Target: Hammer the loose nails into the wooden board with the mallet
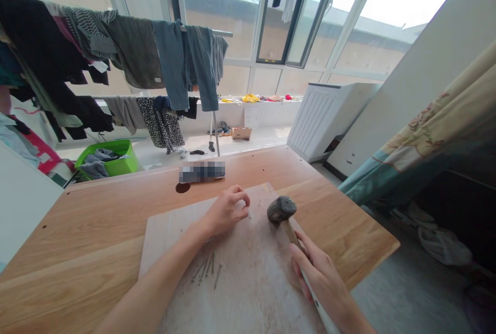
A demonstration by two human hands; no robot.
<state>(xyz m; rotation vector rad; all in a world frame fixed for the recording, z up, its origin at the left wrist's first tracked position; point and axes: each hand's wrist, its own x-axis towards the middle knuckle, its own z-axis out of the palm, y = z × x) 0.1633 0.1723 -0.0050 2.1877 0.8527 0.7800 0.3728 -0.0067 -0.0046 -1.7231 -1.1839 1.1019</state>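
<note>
On a pale wooden board (267, 282), my left hand (228, 209) pinches a thin nail (249, 215) between thumb and fingertips, its lower end at the board's surface. My right hand (320, 267) is wrapped round the wooden handle of a hammer (282, 209) with a thick black head. The hammer head is just right of the nail, apart from it. Several loose nails (207, 268) lie on the board below my left forearm. Near the far edge a small nail (259, 202) seems to stick up from the board.
The board lies on a wooden table (96, 236). A blurred-out item (202, 172) sits by a dark round hole (183, 188) at the table's far side. Beyond are hanging clothes (166, 60), a green tub (124, 161) and a white cabinet (313, 117). A curtain (422, 127) hangs right.
</note>
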